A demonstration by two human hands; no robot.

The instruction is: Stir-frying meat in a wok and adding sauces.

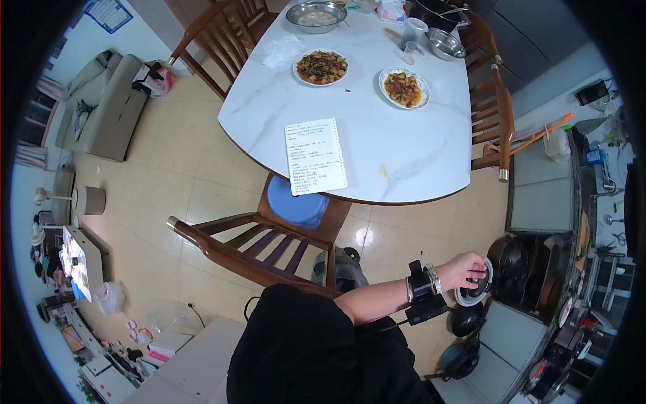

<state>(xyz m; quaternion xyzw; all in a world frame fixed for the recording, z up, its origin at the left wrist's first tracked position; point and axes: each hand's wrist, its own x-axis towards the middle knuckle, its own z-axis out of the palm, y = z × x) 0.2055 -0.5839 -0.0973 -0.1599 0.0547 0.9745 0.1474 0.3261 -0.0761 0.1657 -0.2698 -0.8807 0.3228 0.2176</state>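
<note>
At the lower right, my right hand [463, 275] reaches out with its fingers over a round lid [473, 299] that has a pale grey rim and a dark centre. The fingers seem to grip its middle, partly hiding it. Bracelets and a black strapped device [426, 307] are on my right wrist and forearm. My left hand is out of view. Before me, an open notebook page [316, 156] with handwriting lies at the near edge of a white marble-patterned table [404, 166]. Beyond it are two plates of cooked food, a larger one [321, 67] and a smaller one [404, 88].
A wooden chair [252, 247] with a blue stool [298, 202] on its seat stands close before me. Black pans [465, 319] and cabinets [515, 328] line the right side. Steel bowls [316, 17] and a black pot [434, 15] stand at the table's far end.
</note>
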